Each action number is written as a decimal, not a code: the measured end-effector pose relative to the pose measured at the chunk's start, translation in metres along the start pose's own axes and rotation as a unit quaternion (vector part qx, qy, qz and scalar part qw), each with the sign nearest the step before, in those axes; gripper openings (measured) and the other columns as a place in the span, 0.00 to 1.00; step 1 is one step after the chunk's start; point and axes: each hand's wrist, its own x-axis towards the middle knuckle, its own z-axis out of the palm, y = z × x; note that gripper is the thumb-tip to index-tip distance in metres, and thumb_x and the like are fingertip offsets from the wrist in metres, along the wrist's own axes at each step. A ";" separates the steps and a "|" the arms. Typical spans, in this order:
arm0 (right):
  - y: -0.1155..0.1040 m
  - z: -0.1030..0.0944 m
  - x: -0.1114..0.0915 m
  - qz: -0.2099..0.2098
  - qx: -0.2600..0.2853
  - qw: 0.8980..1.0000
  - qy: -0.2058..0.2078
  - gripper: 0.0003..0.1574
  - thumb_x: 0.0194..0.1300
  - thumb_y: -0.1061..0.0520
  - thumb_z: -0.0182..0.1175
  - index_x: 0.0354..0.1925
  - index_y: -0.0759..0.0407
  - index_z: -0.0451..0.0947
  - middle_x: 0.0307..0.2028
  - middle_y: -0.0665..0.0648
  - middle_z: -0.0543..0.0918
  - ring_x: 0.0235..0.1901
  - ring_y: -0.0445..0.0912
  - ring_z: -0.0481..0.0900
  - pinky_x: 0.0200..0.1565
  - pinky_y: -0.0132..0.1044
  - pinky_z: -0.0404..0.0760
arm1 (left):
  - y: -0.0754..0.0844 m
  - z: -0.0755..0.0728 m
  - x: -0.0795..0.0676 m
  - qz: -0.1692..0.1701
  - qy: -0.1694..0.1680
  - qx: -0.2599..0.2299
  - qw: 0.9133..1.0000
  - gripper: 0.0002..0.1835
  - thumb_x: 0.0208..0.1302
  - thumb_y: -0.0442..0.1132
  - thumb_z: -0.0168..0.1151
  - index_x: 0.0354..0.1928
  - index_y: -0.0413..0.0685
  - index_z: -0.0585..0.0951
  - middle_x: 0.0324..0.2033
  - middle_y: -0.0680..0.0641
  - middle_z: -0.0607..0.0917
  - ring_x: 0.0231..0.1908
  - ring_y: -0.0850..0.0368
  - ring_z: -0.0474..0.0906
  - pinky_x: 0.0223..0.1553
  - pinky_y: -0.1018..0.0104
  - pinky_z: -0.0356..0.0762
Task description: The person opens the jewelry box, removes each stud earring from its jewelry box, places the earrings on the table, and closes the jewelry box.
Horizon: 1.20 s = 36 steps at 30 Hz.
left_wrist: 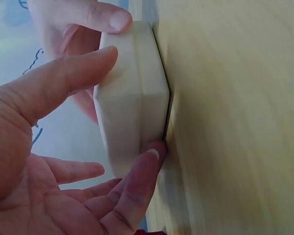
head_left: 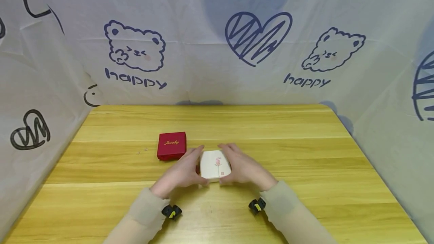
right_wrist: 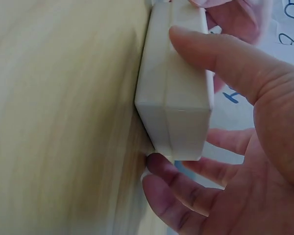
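A small white lidded box (head_left: pixel 214 163) with cut corners and a pink flower printed on top sits on the wooden table in front of me. From the left, my left hand (head_left: pixel 184 170) holds it, with the thumb (left_wrist: pixel 95 66) against its near side and a finger low at the side. On the opposite side my right hand (head_left: pixel 245 166) grips it too, its thumb (right_wrist: pixel 196 46) on the near wall. In the wrist views a thin seam runs round the box walls and the lid is on. The far side is hidden in those views.
A dark red jewelry box (head_left: pixel 172 145) with gold lettering lies just left of and behind the white box, close to my left fingers. The wooden table (head_left: pixel 271 123) ends at a pale curtain (head_left: pixel 196 63) with bear and heart drawings, hung behind and at both sides.
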 end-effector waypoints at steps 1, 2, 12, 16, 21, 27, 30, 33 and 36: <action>0.000 0.001 0.001 0.000 -0.002 1.000 -0.003 0.67 0.41 0.55 0.81 0.73 0.63 0.55 0.64 0.61 0.66 0.50 0.49 0.73 0.52 0.46 0.75 | 0.001 0.001 0.001 0.001 -0.002 -0.001 1.000 0.59 0.41 0.40 0.83 0.73 0.35 0.57 0.65 0.35 0.67 0.58 0.46 0.70 0.60 0.49 0.68; 0.000 0.001 0.002 0.000 -0.006 1.000 -0.007 0.67 0.40 0.56 0.81 0.73 0.63 0.55 0.63 0.61 0.66 0.50 0.48 0.73 0.52 0.45 0.76 | 0.001 0.001 0.001 0.002 -0.003 -0.001 1.000 0.58 0.41 0.40 0.82 0.73 0.34 0.57 0.65 0.35 0.67 0.59 0.45 0.70 0.60 0.48 0.68; -0.004 0.006 0.009 0.033 -0.018 0.999 -0.035 0.68 0.36 0.65 0.78 0.73 0.66 0.53 0.63 0.64 0.63 0.52 0.51 0.73 0.56 0.46 0.74 | 0.006 0.007 0.007 -0.010 -0.027 0.011 1.000 0.57 0.42 0.35 0.81 0.73 0.34 0.56 0.62 0.34 0.67 0.50 0.48 0.72 0.53 0.51 0.73; -0.004 0.007 0.012 0.048 -0.033 0.997 -0.044 0.68 0.37 0.65 0.77 0.73 0.67 0.51 0.63 0.64 0.62 0.51 0.51 0.72 0.56 0.44 0.75 | 0.009 0.009 0.009 -0.012 -0.033 0.037 0.999 0.56 0.42 0.35 0.80 0.72 0.33 0.57 0.60 0.34 0.67 0.47 0.49 0.72 0.50 0.53 0.75; -0.004 0.007 0.013 0.047 -0.040 0.997 -0.046 0.65 0.38 0.64 0.76 0.71 0.66 0.53 0.60 0.63 0.63 0.47 0.48 0.72 0.53 0.41 0.75 | 0.010 0.009 0.011 -0.019 -0.033 0.053 0.998 0.55 0.42 0.34 0.80 0.72 0.34 0.58 0.59 0.35 0.68 0.46 0.49 0.72 0.49 0.54 0.75; -0.003 0.005 0.013 0.040 -0.032 0.998 -0.047 0.62 0.36 0.63 0.76 0.69 0.66 0.57 0.56 0.61 0.67 0.43 0.46 0.72 0.50 0.41 0.76 | 0.012 0.010 0.012 -0.018 -0.029 0.068 0.997 0.55 0.42 0.33 0.79 0.72 0.33 0.58 0.58 0.34 0.68 0.44 0.49 0.72 0.49 0.56 0.76; -0.003 0.004 0.013 0.036 -0.030 0.998 -0.047 0.61 0.35 0.63 0.76 0.68 0.65 0.59 0.55 0.61 0.68 0.43 0.46 0.72 0.50 0.41 0.76 | 0.013 0.011 0.012 -0.015 -0.025 0.075 0.997 0.55 0.41 0.34 0.80 0.72 0.32 0.58 0.57 0.33 0.69 0.42 0.49 0.72 0.48 0.56 0.76; -0.003 0.004 0.013 0.034 -0.031 0.998 -0.047 0.60 0.35 0.63 0.76 0.67 0.65 0.60 0.54 0.60 0.69 0.43 0.46 0.72 0.50 0.41 0.76 | 0.013 0.012 0.012 -0.012 -0.021 0.084 0.996 0.56 0.40 0.34 0.81 0.71 0.32 0.59 0.57 0.33 0.69 0.41 0.50 0.73 0.47 0.56 0.77; -0.003 0.003 0.013 0.030 -0.034 0.998 -0.046 0.59 0.34 0.64 0.76 0.66 0.65 0.62 0.53 0.59 0.70 0.42 0.45 0.72 0.49 0.41 0.76 | 0.013 0.013 0.012 -0.008 -0.017 0.088 0.996 0.55 0.40 0.34 0.80 0.70 0.31 0.59 0.56 0.33 0.70 0.40 0.50 0.73 0.44 0.57 0.77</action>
